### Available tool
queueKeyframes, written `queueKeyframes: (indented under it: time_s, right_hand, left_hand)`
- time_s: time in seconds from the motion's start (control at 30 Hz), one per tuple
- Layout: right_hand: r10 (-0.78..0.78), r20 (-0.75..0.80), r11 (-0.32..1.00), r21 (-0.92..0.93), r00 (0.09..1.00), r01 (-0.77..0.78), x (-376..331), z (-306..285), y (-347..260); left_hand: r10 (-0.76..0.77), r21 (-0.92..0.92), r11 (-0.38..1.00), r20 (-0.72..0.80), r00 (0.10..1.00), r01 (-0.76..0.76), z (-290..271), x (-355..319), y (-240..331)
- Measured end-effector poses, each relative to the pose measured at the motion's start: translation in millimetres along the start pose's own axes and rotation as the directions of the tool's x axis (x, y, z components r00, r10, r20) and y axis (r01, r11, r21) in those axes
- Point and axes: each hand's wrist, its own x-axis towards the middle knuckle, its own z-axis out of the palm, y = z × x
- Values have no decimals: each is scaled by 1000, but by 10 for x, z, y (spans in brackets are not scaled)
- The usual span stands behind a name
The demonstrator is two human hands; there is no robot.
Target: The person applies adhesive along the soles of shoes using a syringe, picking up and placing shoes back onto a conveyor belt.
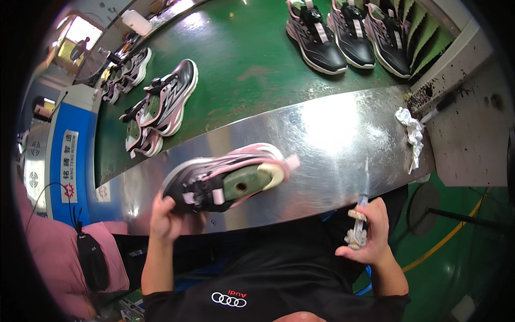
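A black and pink sneaker point(212, 182) with a green shoe last inside hangs over the metal ledge point(343, 121), its toe to the left. My left hand point(165, 219) grips it by the toe end, and motion blurs its edges slightly. On the right, my right hand point(378, 228) is closed round a syringe point(363, 199) with a clear tip pointing up and away from me. Whitish wrapping or dried residue covers part of the syringe's body. The tip is apart from the sneaker.
Three sneakers point(311, 45) stand at the far right on the green belt point(241, 64); several more point(171, 99) stand at the left. Crumpled white tissue point(412, 134) and a dark-handled brush-like tool point(442, 104) lie by the right frame. Another person's pink sleeve point(107, 252) is at lower left.
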Motion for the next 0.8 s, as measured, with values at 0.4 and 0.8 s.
queueKeyframes:
  time_s: [0.4,0.8]
  right_hand:
    - [335,-59,916,252,940,-311,86,-3,329]
    - [509,-60,776,462,859,-428,144,-47,332]
  left_hand:
    - [-48,-334,942,-11,999,41,65,1240,-146]
    - [-77,-414,908,-5,997,68,-14,1245,-175]
